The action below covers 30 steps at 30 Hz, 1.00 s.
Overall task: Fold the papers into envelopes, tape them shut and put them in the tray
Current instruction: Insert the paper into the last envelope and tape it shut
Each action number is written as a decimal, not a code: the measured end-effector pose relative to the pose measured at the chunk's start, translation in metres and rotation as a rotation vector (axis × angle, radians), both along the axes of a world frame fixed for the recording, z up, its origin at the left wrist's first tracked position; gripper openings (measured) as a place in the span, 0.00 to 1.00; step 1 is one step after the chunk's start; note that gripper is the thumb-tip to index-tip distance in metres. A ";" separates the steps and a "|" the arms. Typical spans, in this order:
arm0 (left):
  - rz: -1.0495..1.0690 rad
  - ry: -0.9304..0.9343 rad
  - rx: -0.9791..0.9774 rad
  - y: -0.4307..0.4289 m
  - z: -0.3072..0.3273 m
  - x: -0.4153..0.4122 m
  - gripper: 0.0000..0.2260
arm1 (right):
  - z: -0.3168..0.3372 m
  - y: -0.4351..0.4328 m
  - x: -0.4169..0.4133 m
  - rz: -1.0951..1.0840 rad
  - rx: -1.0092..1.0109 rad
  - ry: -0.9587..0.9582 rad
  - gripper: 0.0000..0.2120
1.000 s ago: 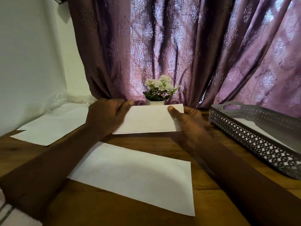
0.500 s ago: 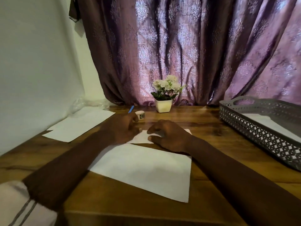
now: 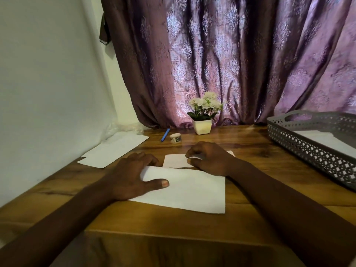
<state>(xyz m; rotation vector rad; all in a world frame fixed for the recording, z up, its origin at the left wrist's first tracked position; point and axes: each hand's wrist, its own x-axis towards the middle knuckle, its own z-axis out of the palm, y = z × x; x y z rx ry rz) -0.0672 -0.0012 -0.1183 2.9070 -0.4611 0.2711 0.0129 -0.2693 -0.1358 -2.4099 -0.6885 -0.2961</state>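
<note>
Two hands on paper at the tabletop (image 3: pixel 154 220), fold in progress.
Spare sheets (image 3: pixel 115 149) far left. Left hand (image 3: pixel 131 176) lies flat on the flat sheet (image 3: pixel 188 191), grip slack, holding nothing. Right hand (image 3: pixel 210 158), fingers bent, rests on the folded paper (image 3: pixel 174 160); pinching or only pressing, cannot tell. Tape roll (image 3: pixel 175 138) behind, tray (image 3: pixel 300 149) right. Risk: fold likely springs open if pressure lifts before taping.

Wooden table (image 3: pixel 250 143): papers (image 3: pixel 192 187), tape (image 3: pixel 175 138), pen (image 3: pixel 165 135), flowerpot (image 3: pixel 202 127), tray (image 3: pixel 308 151)
</note>
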 end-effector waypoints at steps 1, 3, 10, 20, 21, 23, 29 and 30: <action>0.011 -0.014 -0.013 0.002 -0.001 0.003 0.33 | 0.000 0.000 0.000 -0.001 0.020 0.009 0.09; 0.030 -0.064 -0.038 0.008 -0.006 0.008 0.34 | 0.001 0.000 0.000 -0.008 0.064 0.025 0.07; -0.085 -0.197 -0.416 0.027 0.022 0.026 0.23 | 0.008 -0.002 0.002 -0.002 0.582 0.296 0.40; -0.060 0.085 -1.191 -0.081 0.032 0.107 0.14 | 0.015 0.007 0.001 0.147 1.058 0.305 0.24; -0.113 0.084 -1.175 -0.093 0.023 0.112 0.14 | 0.012 0.009 0.000 0.105 1.101 0.294 0.17; -0.237 0.119 -1.125 -0.112 0.008 0.119 0.13 | 0.009 0.006 0.003 -0.082 1.183 0.296 0.15; -0.313 0.276 -1.267 -0.100 -0.001 0.123 0.24 | 0.026 -0.017 0.014 -0.281 1.612 0.405 0.16; -0.324 0.306 -1.305 -0.098 -0.001 0.120 0.25 | 0.026 -0.021 0.013 -0.277 1.660 0.388 0.15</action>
